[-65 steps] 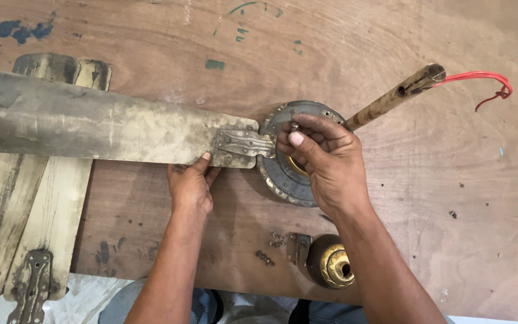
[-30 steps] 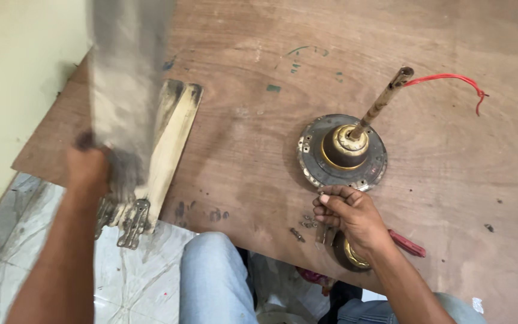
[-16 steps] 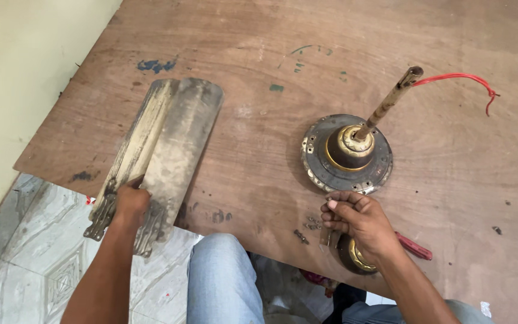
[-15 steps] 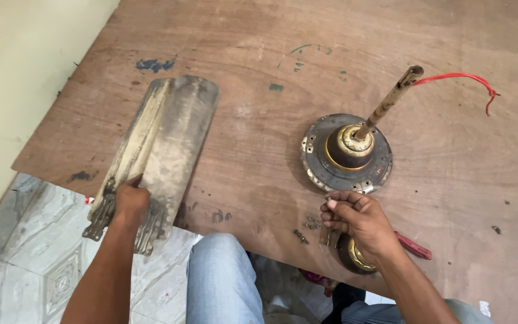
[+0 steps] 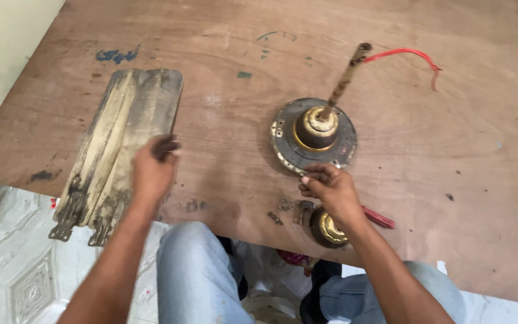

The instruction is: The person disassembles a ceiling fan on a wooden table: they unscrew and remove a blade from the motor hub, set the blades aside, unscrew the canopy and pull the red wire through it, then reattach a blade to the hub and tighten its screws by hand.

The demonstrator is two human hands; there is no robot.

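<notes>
Plywood board (image 5: 451,180) is carrying everything; left hand (image 5: 154,168) is hovering loosely curled beside stacked fan blades (image 5: 121,144); right hand (image 5: 331,191) is pinching something small, unclear what, against the fan motor (image 5: 314,133).

My head-worn camera looks steeply down from close above the plywood board (image 5: 211,72). It faces across the board from its near edge, over my knees.

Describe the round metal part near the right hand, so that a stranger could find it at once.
On the brown plywood board, look right of the stacked fan blades. The round fan motor lies flat just above the right hand. Unlike the small brass cup at the board's edge, it carries a slanting rod with a red wire.
</notes>
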